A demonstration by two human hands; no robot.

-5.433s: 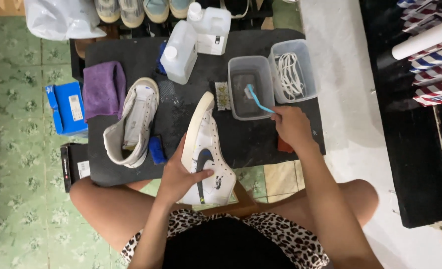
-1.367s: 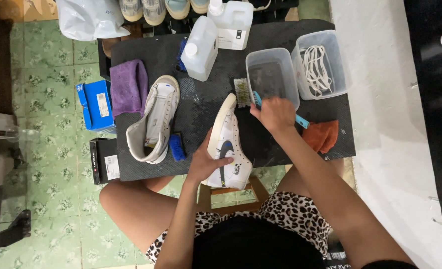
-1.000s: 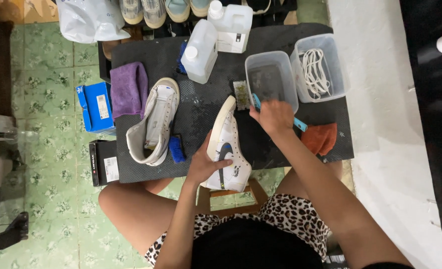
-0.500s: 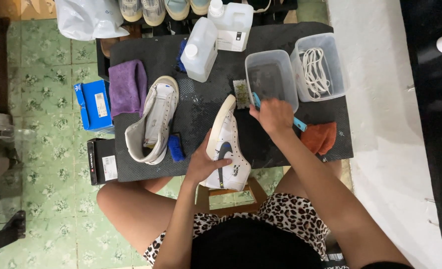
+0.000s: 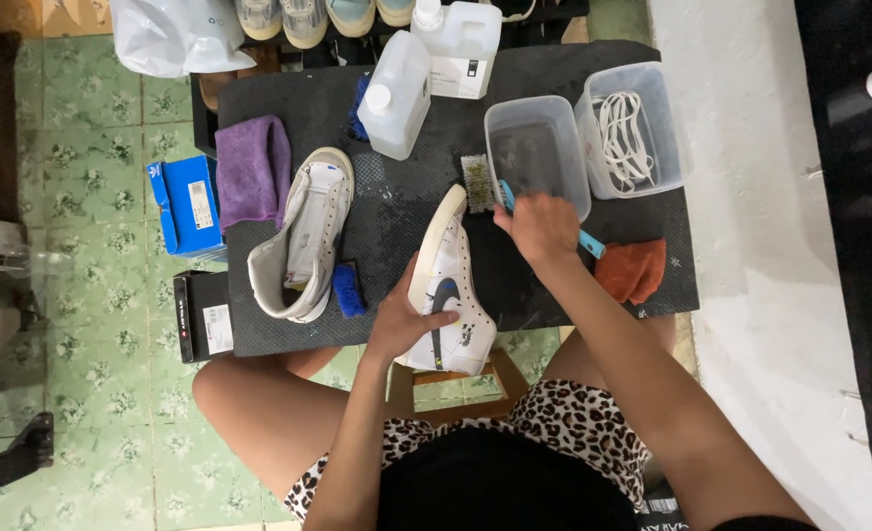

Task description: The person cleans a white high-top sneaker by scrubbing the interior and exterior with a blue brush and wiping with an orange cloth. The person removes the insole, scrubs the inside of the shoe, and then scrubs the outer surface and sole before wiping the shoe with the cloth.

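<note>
Table: one low table with a black mat (image 5: 406, 211) stood over the green tiled floor, and nearly everything sat on it.

Held sneaker: one white high-top sneaker (image 5: 448, 285) with a dark curved mark on its side lay on its side at the near edge of the mat, toe toward the tubs, heel overhanging toward the person's lap.

Second sneaker: one matching white sneaker (image 5: 303, 236) lay unlaced and opened to the left, well apart from both hands. Two sneakers in all on the mat.

Jugs: two translucent white plastic jugs, one (image 5: 395, 95) near the mat's middle back, one (image 5: 461, 41) behind it.

Tubs: two clear plastic tubs side by side at the right back; the left tub (image 5: 537, 147) looked dark inside, the right tub (image 5: 635, 128) held white laces.

Cloths: two, a purple cloth (image 5: 252, 169) at the left and an orange cloth (image 5: 633, 268) at the right.

Boxes: two beside the table on the floor, a blue box (image 5: 188, 205) and a black box (image 5: 203, 315).

Brushes: three visible, a bristle brush (image 5: 477, 183) by the sneaker's toe, a small blue brush (image 5: 348, 291), and a light blue brush (image 5: 587, 243) in hand.

Left hand: the left hand (image 5: 404, 320) lay with fingers spread over the held sneaker's side, pressing it steady.

Right hand: the right hand (image 5: 542, 224) was closed around the light blue brush's handle, just beside the left tub's near wall.
</note>
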